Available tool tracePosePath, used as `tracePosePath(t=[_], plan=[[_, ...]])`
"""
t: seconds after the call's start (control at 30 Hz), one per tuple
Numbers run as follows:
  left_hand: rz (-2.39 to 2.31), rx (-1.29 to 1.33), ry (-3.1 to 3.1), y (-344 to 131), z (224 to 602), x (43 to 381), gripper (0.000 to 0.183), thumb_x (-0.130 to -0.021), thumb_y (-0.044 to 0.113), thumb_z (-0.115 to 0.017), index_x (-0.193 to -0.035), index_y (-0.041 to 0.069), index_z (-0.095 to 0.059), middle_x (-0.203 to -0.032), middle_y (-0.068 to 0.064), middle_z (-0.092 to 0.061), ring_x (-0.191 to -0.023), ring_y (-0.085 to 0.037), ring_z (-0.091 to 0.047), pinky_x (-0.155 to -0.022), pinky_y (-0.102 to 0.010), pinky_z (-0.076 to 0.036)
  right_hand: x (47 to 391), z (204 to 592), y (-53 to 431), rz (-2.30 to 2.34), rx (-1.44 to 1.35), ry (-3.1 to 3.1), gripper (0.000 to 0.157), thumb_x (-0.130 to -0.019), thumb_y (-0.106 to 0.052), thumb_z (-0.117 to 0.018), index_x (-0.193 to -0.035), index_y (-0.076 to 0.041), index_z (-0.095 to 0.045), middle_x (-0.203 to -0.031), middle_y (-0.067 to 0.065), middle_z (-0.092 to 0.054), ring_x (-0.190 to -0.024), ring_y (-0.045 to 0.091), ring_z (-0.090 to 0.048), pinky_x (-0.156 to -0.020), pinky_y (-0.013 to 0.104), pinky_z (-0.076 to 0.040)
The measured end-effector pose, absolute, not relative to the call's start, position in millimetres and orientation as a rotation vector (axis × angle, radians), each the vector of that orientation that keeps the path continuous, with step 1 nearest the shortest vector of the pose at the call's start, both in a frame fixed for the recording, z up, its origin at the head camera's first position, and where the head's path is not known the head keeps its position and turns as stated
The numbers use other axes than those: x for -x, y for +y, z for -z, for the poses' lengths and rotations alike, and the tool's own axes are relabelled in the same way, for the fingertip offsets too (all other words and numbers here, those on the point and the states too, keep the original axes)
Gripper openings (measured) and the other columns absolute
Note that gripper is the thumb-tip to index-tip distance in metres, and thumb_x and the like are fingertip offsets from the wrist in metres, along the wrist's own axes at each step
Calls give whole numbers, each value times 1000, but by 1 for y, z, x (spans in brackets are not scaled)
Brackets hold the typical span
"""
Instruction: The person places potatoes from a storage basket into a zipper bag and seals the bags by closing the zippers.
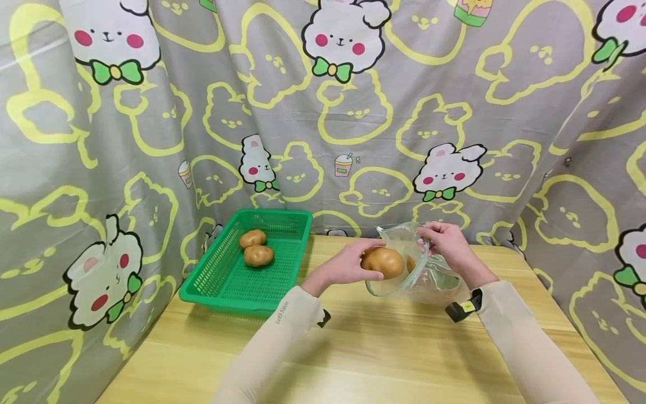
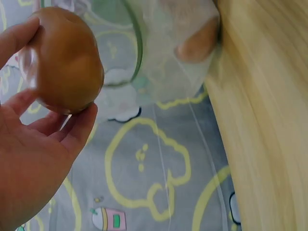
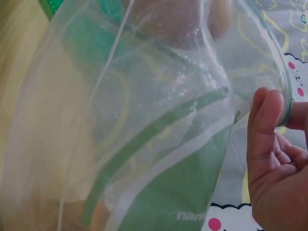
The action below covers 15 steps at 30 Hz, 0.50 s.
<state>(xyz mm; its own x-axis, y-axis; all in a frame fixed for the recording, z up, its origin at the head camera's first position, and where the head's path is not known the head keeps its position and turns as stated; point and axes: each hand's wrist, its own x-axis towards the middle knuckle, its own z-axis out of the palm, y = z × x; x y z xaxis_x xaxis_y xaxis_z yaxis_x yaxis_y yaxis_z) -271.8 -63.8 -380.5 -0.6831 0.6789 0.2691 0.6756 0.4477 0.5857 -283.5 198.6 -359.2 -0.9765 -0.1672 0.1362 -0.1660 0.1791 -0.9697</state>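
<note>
My left hand [image 1: 348,262] grips a smooth brown potato [image 1: 384,262] at the mouth of a clear zip bag [image 1: 429,289]. In the left wrist view the thumb and fingers curl round one side of the potato [image 2: 67,62]. My right hand [image 1: 449,247] pinches the bag's rim and holds the mouth apart. The right wrist view shows green and white print on the bag [image 3: 159,159]. Another brown potato [image 2: 198,44] lies low inside the bag, seen through the plastic. Part of the bag is hidden behind the held potato.
A green plastic basket [image 1: 222,306] stands at the left of the wooden table [image 1: 353,353]. Two brown potatoes lie in it, a rear one [image 1: 252,239] and a front one [image 1: 259,256]. A patterned grey curtain [image 1: 292,112] encloses the back and sides.
</note>
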Motion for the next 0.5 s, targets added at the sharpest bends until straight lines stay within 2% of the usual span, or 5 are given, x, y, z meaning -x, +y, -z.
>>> tracePosePath(t=[0.13,0.33,0.5], plan=[[-1064,-1232,2688,-54,385,268,68,-79,30,-77,-137,10,-47,-132,-2,-52,-113,-9,-51,-93,-23,-40,284,359,199,1965,338,2438,35,-95,-21,-59,-101,14,-56,-66,-3,-61,-54,7,-55,-51,22,-49],[-951,-1239,2803,-44,390,263,69,-75,36,-80,-134,14,-53,-128,-4,-50,-109,-15,-50,-85,-24,-43,286,360,200,1964,332,2438,39,-96,-19,-57,-107,18,-53,-66,-4,-60,-54,6,-55,-50,22,-49],[-884,-1306,2867,-38,391,260,70,-73,37,-81,-133,13,-55,-128,-5,-54,-113,-16,-48,-88,-25,-42,286,359,199,1970,314,2435,38,-96,-17,-57,-107,18,-53,-66,-5,-61,-53,6,-54,-50,22,-49]])
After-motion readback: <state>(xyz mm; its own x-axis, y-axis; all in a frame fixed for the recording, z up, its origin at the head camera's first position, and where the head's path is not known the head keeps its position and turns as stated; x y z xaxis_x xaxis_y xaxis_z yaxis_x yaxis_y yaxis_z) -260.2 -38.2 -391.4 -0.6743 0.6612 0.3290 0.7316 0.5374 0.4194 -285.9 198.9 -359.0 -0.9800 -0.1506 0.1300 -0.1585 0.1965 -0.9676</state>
